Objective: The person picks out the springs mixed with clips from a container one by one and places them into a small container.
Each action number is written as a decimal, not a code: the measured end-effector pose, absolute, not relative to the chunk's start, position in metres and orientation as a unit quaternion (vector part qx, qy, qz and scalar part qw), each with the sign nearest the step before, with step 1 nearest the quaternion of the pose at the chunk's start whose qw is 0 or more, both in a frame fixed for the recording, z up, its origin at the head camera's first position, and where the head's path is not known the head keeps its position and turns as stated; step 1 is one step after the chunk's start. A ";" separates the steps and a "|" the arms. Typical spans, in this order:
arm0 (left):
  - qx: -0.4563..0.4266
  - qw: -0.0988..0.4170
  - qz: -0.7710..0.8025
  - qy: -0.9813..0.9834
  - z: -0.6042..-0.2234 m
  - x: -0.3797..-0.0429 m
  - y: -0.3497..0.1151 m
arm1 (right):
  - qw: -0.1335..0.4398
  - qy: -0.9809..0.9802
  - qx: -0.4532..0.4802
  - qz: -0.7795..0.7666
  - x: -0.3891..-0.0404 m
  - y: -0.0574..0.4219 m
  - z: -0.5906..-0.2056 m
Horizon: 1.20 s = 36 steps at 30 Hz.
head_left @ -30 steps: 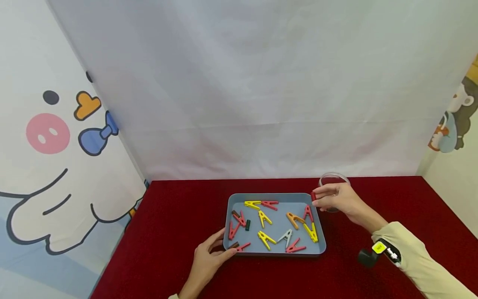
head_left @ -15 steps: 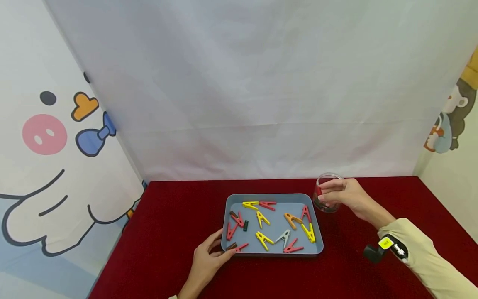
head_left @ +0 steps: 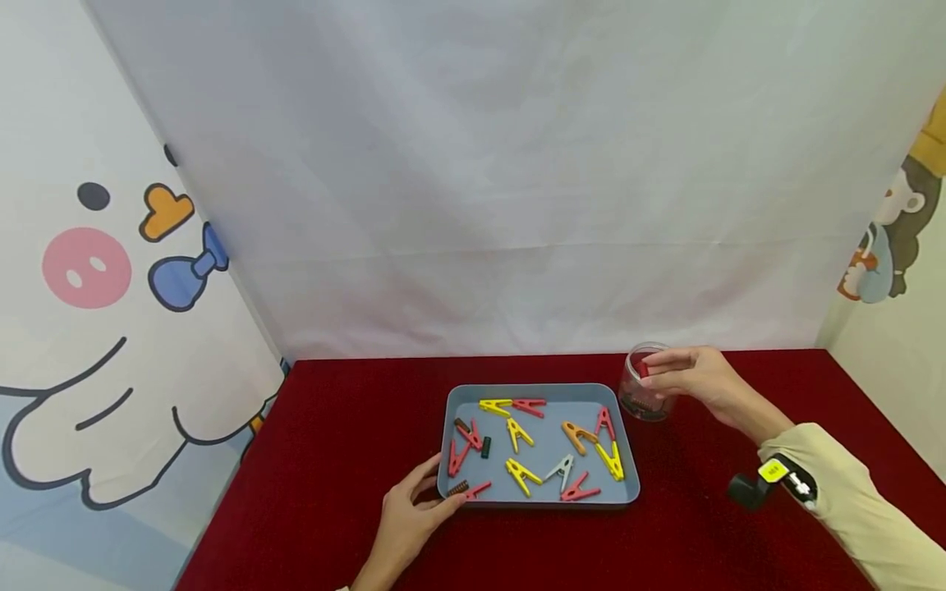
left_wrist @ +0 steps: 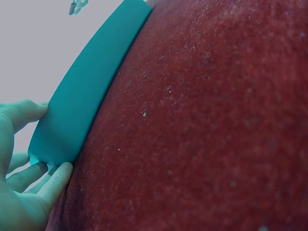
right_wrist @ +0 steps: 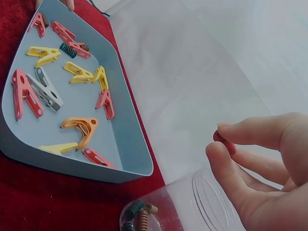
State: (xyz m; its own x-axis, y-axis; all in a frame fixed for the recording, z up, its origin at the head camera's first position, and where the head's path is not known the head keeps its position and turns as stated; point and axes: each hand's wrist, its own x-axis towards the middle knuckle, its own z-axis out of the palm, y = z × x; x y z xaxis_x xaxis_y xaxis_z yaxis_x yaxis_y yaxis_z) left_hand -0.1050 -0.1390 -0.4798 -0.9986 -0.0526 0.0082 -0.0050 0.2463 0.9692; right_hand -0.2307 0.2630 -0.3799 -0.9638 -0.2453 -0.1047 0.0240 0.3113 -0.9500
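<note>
Right hand: I'm watching my right hand (head_left: 695, 379) lifting away from the tray (head_left: 452, 427) and now hovering over the mouth of the clear jar (head_left: 645, 394), just right of the tray's far right corner.
Spring: fingers (right_wrist: 250, 134) narrow, thumb and forefinger pinching the small red spring (right_wrist: 224, 143); it's riding above the jar's rim, not yet inside.
Meaning: I'm reading this as the carry finished and the drop pending; a few springs (right_wrist: 137, 215) are already lying at the jar's bottom.
Left hand: my left hand (head_left: 414, 513) is steadying the tray's near left corner, fingers (left_wrist: 53, 180) curled round its edge.
Tray: clips (head_left: 517, 433) are scattered in it, with a green spring (head_left: 485, 446) and a brown one (head_left: 458, 488).
Room: open red desk (head_left: 355, 427) lies on every side of the tray; the white backdrop (head_left: 473, 205) stands close behind the jar.
</note>
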 end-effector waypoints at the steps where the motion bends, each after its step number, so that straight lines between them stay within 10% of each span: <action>1: 0.019 0.017 -0.614 -0.789 -0.476 -0.103 -0.138 | 0.114 0.804 -0.066 -0.580 -0.231 0.264 -0.380; 36: 0.008 0.014 -0.629 -0.777 -0.468 -0.101 -0.141 | 0.077 0.841 -0.016 -0.536 -0.252 0.276 -0.387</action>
State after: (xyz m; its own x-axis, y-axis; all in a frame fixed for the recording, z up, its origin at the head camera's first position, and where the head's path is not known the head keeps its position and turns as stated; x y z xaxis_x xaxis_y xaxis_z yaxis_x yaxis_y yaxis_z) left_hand -0.1007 -0.1406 -0.4684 -0.9995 -0.0308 0.0120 0.0053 0.2086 0.9780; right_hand -0.2516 0.2762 -0.3870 -0.9876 -0.1089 -0.1130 0.0564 0.4254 -0.9033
